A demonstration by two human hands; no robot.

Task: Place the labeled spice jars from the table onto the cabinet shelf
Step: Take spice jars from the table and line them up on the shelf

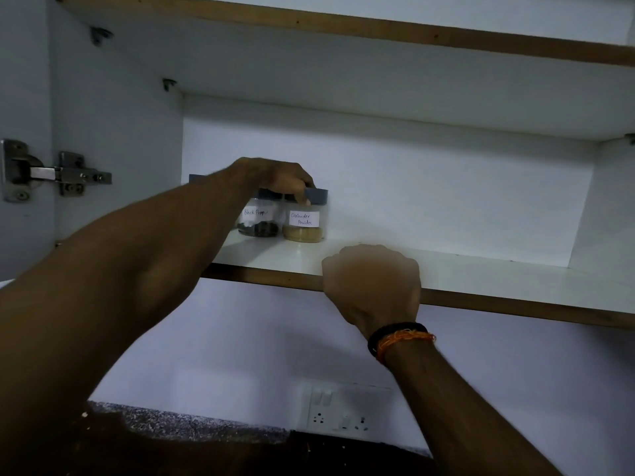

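Two clear spice jars with blue lids stand side by side at the left of the white cabinet shelf (481, 273). The black pepper jar (258, 221) holds dark peppercorns; the coriander powder jar (304, 228) holds tan powder. My left hand (275, 180) reaches in from the left and grips the coriander jar's lid from above, also covering part of the pepper jar's lid. Behind my left forearm shows the blue lid of a third jar (197, 178), its body hidden. My right hand (372, 280) rests as a fist on the shelf's front edge, with its fingers curled under and nothing seen in it.
The shelf to the right of the jars is bare white board with a wooden front edge. A metal door hinge (51, 173) sits on the left cabinet wall. Another shelf (343, 29) runs overhead. Below are a wall switch panel (340, 410) and a speckled countertop (206, 424).
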